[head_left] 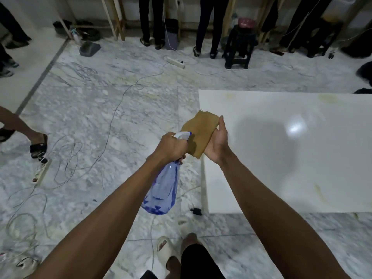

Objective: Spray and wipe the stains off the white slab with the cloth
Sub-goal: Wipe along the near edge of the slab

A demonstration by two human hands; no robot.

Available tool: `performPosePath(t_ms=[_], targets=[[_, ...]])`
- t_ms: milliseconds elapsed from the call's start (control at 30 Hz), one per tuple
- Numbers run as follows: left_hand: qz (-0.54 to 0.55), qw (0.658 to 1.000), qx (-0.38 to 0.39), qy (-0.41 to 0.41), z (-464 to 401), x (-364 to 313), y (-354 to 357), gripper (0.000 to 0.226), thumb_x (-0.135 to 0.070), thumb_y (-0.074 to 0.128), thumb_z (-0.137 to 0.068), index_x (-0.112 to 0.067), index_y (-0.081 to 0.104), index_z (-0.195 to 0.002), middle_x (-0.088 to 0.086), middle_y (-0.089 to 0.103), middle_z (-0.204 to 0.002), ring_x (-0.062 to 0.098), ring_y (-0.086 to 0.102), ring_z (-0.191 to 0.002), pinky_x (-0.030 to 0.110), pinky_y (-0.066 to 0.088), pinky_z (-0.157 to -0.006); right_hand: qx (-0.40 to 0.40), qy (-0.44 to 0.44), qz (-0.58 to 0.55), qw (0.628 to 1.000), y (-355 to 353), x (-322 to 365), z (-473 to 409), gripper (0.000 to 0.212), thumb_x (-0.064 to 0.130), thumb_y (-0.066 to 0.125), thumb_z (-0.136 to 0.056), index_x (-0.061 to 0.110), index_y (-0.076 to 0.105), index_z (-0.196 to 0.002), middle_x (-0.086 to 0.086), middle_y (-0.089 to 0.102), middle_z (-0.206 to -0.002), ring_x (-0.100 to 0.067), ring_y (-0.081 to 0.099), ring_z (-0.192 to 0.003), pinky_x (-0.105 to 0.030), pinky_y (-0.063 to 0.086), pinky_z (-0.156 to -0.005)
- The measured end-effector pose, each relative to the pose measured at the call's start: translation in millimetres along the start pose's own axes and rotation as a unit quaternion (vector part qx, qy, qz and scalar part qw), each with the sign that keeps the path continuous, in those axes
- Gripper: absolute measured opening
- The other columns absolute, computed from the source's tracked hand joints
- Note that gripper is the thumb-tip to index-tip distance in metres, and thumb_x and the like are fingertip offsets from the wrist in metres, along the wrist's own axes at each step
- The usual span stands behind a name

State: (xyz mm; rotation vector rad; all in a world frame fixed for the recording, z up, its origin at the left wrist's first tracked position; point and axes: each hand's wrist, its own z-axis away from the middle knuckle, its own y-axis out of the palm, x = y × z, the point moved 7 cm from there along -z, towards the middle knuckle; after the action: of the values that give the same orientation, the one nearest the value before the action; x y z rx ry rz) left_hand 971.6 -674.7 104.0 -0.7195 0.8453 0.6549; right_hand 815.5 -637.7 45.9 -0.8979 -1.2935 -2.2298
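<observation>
We judge this to be the spraying step, aimed for now at the cloth (pixel 198 133) and not the slab: the nozzle of the spray bottle (pixel 164 190) points straight into the cloth at the middle of the frame, almost touching it.

Our left hand (pixel 172 147) is wrapped around the bottle's neck, fingers (pixel 182 158) curled tight about it near the trigger; whether the trigger is being pulled we cannot tell. The blue bottle hangs below that hand, toward the lower middle of the frame.

Our right hand (pixel 217 141) carries the tan cloth, which lies across the palm. Its fingers look nearly straight and close together behind the cloth, with the thumb along the edge; we cannot see a firm pinch.

The white slab (pixel 281 150) fills the right half of the frame. Yellowish stains (pixel 328 98) show along its upper edge, and a streak (pixel 320 193) sits toward the lower right. None looks wiped yet, so most of the task seems to remain.

Next, we think, the cloth must travel right, over the slab, to press flat on a stain and rub.
</observation>
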Motion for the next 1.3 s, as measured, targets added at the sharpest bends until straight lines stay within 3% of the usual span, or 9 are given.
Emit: performPosePath(t_ms=[267, 433, 500, 567, 667, 800, 900, 1133, 1300], targets=[[-0.004, 1.0, -0.021, -0.015, -100.6, -31.2, -20.5, 0.013, -0.013, 0.055, -0.091, -0.007, 0.058, -0.08, 0.017, 0.06, -0.077, 0.019, 0.056, -0.04, 0.03, 0.049, -0.052, -0.059, 0.081, 0.114, 0.988, -41.3, 3.6, -115.2, 0.064, 0.06, 0.035, -0.101, 0.012, 0.057, -0.137, -0.015, 0.065, -0.132, -0.031, 0.063, -0.121, -0.047, 0.048, -0.106], [-0.002, 1.0, -0.024, -0.013, -180.1, -47.7, -41.7, 0.038, -0.024, 0.055, -0.098, 0.008, 0.059, -0.079, 0.018, 0.059, -0.078, 0.023, 0.055, -0.045, 0.021, 0.047, -0.045, -0.142, 0.029, 0.312, 0.939, -70.0, 68.4, -213.2, 0.048, 0.051, 0.037, -0.105, 0.012, 0.064, -0.104, -0.015, 0.068, -0.099, -0.029, 0.07, -0.076, -0.04, 0.058, -0.067], [0.006, 0.999, -0.031, -0.006, -208.6, -52.3, -53.1, 0.041, -0.022, 0.055, -0.099, 0.016, 0.059, -0.084, 0.02, 0.059, -0.078, 0.024, 0.053, -0.045, 0.021, 0.045, -0.043, -0.15, -0.071, 0.421, 0.892, -66.5, 109.1, -263.2, 0.048, 0.057, 0.038, -0.102, 0.02, 0.064, -0.118, -0.006, 0.069, -0.114, -0.025, 0.069, -0.099, -0.042, 0.056, -0.088], [-0.002, 0.999, -0.036, 0.008, -236.6, -52.0, -64.4, 0.032, -0.014, 0.056, -0.097, 0.017, 0.06, -0.088, 0.026, 0.062, -0.079, 0.022, 0.053, -0.043, 0.023, 0.046, -0.046, -0.112, -0.132, 0.548, 0.818, -59.8, 132.0, -317.9, 0.058, 0.062, 0.034, -0.1, 0.027, 0.048, -0.145, 0.006, 0.055, -0.144, -0.015, 0.054, -0.131, -0.037, 0.04, -0.113], [-0.021, 0.998, -0.044, 0.028, -273.7, -41.3, -75.6, 0.022, -0.005, 0.055, -0.092, 0.016, 0.063, -0.092, 0.037, 0.066, -0.086, 0.019, 0.058, -0.041, 0.042, 0.055, -0.055, -0.099, -0.139, 0.722, 0.671, -66.2, 135.9, -398.0, 0.06, 0.062, 0.023, -0.101, 0.026, 0.045, -0.144, -0.007, 0.056, -0.141, -0.03, 0.054, -0.125, -0.043, 0.041, -0.103], [-0.028, 0.999, -0.045, 0.005, -310.3, -7.9, -80.7, 0.021, -0.003, 0.053, -0.09, 0.016, 0.062, -0.093, 0.039, 0.064, -0.093, 0.016, 0.062, -0.04, 0.046, 0.053, -0.06, 0.006, -0.064, 0.915, 0.399, -94.0, 57.0, -439.1, 0.09, 0.07, -0.002, -0.084, 0.025, 0.037, -0.152, -0.021, 0.026, -0.16, -0.045, 0.025, -0.144, -0.059, 0.02, -0.113], [-0.017, 0.999, -0.04, -0.011, -328.6, 13.0, -83.9, 0.022, -0.004, 0.053, -0.09, 0.016, 0.062, -0.093, 0.039, 0.064, -0.094, 0.019, 0.064, -0.043, 0.036, 0.05, -0.061, -0.037, -0.033, 0.895, 0.444, -117.2, 31.1, -436.9, 0.075, 0.074, 0.024, -0.094, 0.038, 0.014, -0.158, -0.011, -0.006, -0.168, -0.039, -0.007, -0.153, -0.065, -0.004, -0.116], [-0.005, 0.999, -0.032, 0.0, -355.0, 31.3, -79.4, 0.021, -0.002, 0.052, -0.088, 0.014, 0.063, -0.095, 0.036, 0.068, -0.097, 0.016, 0.061, -0.038, 0.034, 0.048, -0.059, -0.205, -0.042, 0.825, 0.525, -112.5, 69.2, -482.5, 0.076, 0.056, 0.032, -0.101, 0.013, 0.009, -0.159, -0.015, 0.004, -0.167, -0.031, 0.0, -0.155, -0.055, -0.004, -0.122], [0.007, 1.0, -0.016, 0.023, -370.6, 41.3, -64.6, 0.026, -0.012, 0.056, -0.084, 0.013, 0.063, -0.089, 0.036, 0.068, -0.09, 0.024, 0.067, -0.046, 0.045, 0.056, -0.059, -0.245, -0.03, 0.833, 0.495, -126.3, 58.4, -503.0, 0.074, 0.055, 0.026, -0.099, 0.01, 0.019, -0.157, -0.015, 0.01, -0.166, -0.029, 0.007, -0.154, -0.052, -0.002, -0.123]])
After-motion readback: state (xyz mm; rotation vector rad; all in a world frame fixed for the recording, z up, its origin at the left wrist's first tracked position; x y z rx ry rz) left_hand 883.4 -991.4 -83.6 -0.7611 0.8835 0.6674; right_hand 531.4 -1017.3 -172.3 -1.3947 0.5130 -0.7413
